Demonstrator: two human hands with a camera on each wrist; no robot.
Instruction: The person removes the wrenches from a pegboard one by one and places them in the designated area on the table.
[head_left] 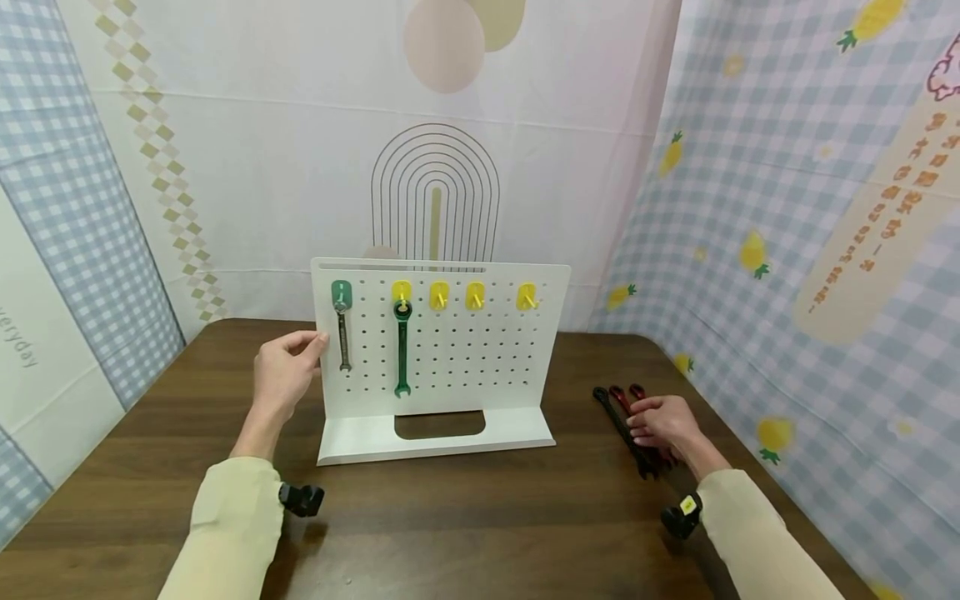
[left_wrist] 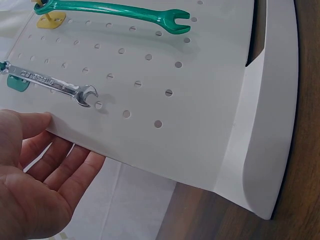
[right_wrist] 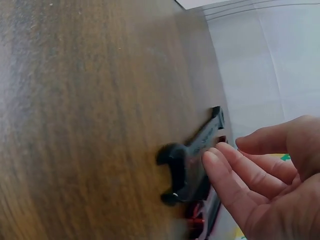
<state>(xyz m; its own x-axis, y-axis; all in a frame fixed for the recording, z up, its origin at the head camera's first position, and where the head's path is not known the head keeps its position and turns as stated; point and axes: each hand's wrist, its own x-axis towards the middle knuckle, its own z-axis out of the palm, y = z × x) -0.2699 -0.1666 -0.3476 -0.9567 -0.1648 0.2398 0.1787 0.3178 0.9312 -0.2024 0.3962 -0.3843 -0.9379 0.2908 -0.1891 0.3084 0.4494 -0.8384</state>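
Observation:
A white pegboard [head_left: 465, 400] stands upright on the table. My left hand [head_left: 283, 373] pinches its left edge, thumb [left_wrist: 35, 123] on the front and fingers behind. Close to that thumb, a small silver wrench [head_left: 344, 343] hangs from a green hook [head_left: 341, 292]. A larger green wrench [head_left: 402, 354] hangs from the leftmost yellow hook [head_left: 401, 290]. At the right, my right hand [head_left: 666, 423] hovers over loose wrenches, its fingers loosely bent with nothing visible between them. Under it lie a black wrench [head_left: 619, 423] and two red wrenches [head_left: 617, 395], partly hidden by the hand.
Three more yellow hooks [head_left: 476, 296] on the board carry nothing. The board's base [head_left: 360, 439] has a wide cutout and rests on the brown wooden table [head_left: 465, 517]. Patterned cloth hangs behind the table and along the right side [head_left: 720, 317].

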